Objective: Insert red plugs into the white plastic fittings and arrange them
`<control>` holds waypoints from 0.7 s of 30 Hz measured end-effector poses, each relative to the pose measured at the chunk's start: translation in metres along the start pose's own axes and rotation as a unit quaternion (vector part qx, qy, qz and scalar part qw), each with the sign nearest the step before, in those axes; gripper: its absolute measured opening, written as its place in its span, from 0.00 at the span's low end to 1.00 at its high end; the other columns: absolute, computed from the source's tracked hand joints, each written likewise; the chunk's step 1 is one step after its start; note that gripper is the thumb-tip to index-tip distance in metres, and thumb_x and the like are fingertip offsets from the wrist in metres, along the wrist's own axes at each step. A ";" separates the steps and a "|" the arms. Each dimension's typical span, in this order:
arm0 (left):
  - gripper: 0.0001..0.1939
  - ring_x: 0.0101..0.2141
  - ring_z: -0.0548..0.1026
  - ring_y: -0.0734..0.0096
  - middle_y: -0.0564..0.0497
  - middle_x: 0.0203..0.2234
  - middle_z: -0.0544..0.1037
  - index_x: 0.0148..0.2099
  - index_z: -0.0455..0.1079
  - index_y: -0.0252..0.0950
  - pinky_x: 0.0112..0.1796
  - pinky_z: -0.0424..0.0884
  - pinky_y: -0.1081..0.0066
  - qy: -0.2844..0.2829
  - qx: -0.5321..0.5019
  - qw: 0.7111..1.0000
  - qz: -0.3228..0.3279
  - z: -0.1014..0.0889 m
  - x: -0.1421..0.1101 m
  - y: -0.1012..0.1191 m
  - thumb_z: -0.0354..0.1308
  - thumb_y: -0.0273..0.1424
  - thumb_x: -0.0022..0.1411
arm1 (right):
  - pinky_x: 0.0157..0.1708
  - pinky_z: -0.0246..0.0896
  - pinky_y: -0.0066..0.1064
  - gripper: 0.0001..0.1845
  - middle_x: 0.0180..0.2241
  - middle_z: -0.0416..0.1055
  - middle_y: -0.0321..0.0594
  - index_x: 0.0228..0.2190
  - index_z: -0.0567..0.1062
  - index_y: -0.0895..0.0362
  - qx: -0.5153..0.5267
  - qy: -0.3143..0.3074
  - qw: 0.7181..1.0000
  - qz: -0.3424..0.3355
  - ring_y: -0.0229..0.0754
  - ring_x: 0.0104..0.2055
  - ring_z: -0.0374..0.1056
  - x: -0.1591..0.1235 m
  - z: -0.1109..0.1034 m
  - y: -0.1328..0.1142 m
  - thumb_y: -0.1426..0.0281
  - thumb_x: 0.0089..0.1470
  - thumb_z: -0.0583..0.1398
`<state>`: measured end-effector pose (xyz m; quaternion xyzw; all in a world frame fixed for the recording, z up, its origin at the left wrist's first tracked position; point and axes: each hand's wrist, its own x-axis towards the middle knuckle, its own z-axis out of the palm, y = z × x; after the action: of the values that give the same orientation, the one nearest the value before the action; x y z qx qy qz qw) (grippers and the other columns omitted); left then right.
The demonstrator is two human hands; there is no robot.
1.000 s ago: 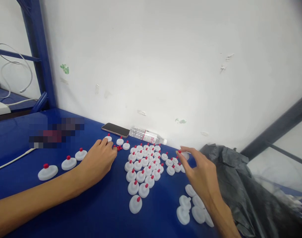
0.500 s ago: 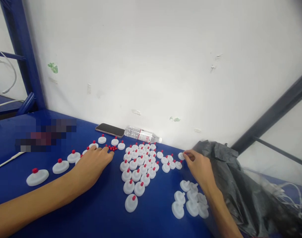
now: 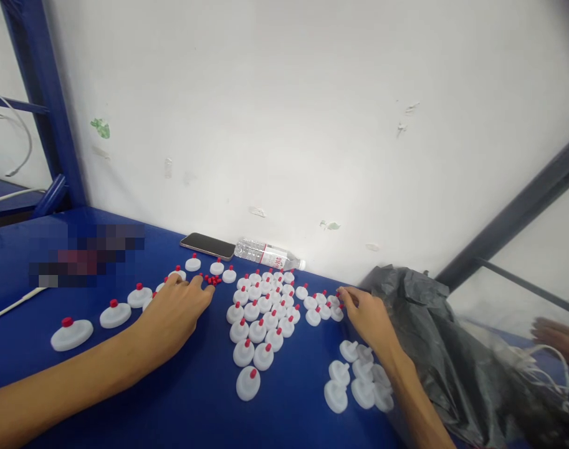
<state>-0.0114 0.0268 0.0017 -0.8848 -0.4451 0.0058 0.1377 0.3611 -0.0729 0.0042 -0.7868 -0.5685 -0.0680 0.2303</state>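
My left hand (image 3: 174,315) lies palm down on the blue table (image 3: 181,405), fingers curled, fingertips at a small heap of loose red plugs (image 3: 213,280). My right hand (image 3: 366,313) rests by the right end of a cluster of white caps with red plugs (image 3: 265,312), fingers curled at a capped piece; what they pinch is hidden. Plain white caps without plugs (image 3: 359,380) lie under my right wrist. More plugged caps (image 3: 113,313) trail off left of my left hand.
A phone (image 3: 207,245) and a lying water bottle (image 3: 268,254) sit against the white wall. A crumpled dark plastic bag (image 3: 443,349) fills the right side. Another person's hand (image 3: 562,337) shows at the far right. A white cable (image 3: 8,305) crosses the left.
My right hand went from open and spread above the caps to curled down at the cluster's right edge. The left hand stayed nearly in place. The view shifted slightly right.
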 end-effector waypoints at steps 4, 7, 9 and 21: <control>0.22 0.38 0.77 0.46 0.40 0.39 0.76 0.47 0.73 0.33 0.43 0.66 0.53 -0.007 -0.015 0.999 0.029 0.000 0.000 0.001 0.54 0.12 0.51 | 0.39 0.63 0.36 0.18 0.35 0.81 0.42 0.40 0.78 0.52 -0.012 0.029 0.999 0.014 0.51 0.40 0.77 -0.001 -0.009 -0.001 0.60 0.64 0.51; 0.22 0.38 0.77 0.47 0.41 0.40 0.77 0.46 0.73 0.34 0.42 0.65 0.55 -0.009 -0.027 0.999 0.040 -0.001 -0.001 0.003 0.54 0.12 0.51 | 0.38 0.63 0.35 0.17 0.34 0.81 0.40 0.37 0.77 0.51 -0.009 0.041 0.999 0.020 0.51 0.40 0.77 -0.002 -0.015 -0.004 0.59 0.64 0.51; 0.21 0.40 0.76 0.47 0.41 0.40 0.77 0.45 0.73 0.35 0.43 0.64 0.55 -0.001 -0.032 0.999 0.037 -0.002 -0.002 0.002 0.53 0.12 0.52 | 0.37 0.62 0.35 0.17 0.33 0.81 0.39 0.35 0.77 0.50 -0.004 0.044 0.999 0.020 0.50 0.39 0.77 -0.004 -0.019 -0.007 0.58 0.63 0.51; 0.20 0.36 0.71 0.51 0.46 0.31 0.78 0.40 0.74 0.36 0.34 0.56 0.63 0.085 -0.058 0.995 -0.012 -0.013 0.013 -0.043 0.47 0.12 0.58 | 0.32 0.66 0.34 0.26 0.24 0.79 0.39 0.25 0.79 0.53 0.087 -0.103 0.990 0.030 0.47 0.29 0.75 -0.005 -0.047 -0.007 0.50 0.60 0.54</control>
<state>-0.0356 0.0585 0.0265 -0.8833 -0.4418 -0.0967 0.1235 0.3601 -0.0962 0.0457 -0.7831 -0.5694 0.0698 0.2403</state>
